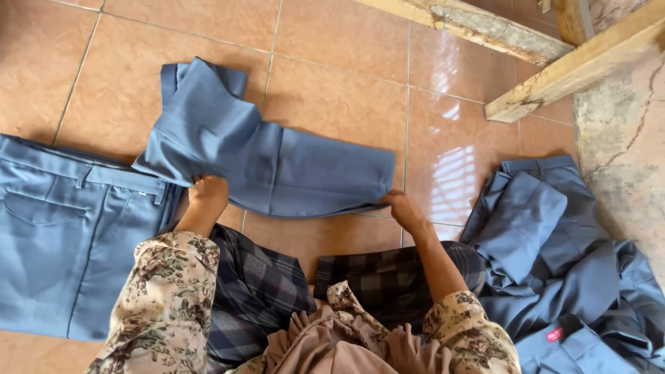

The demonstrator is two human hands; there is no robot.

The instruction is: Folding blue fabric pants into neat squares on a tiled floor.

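Observation:
A pair of blue-grey trousers [277, 156] lies folded on the orange floor tiles in front of my knees. My left hand [206, 191] grips its near left edge, fingers tucked under the cloth. My right hand [404, 208] pinches the near right corner of the folded leg. Both arms wear floral sleeves, and my checked skirt covers my lap below.
Another pair of blue-grey trousers [62, 235] lies flat at the left. A heap of similar blue-grey garments [561, 277] sits at the right. Wooden beams [554, 48] and a rough concrete patch [623, 159] lie at the far right.

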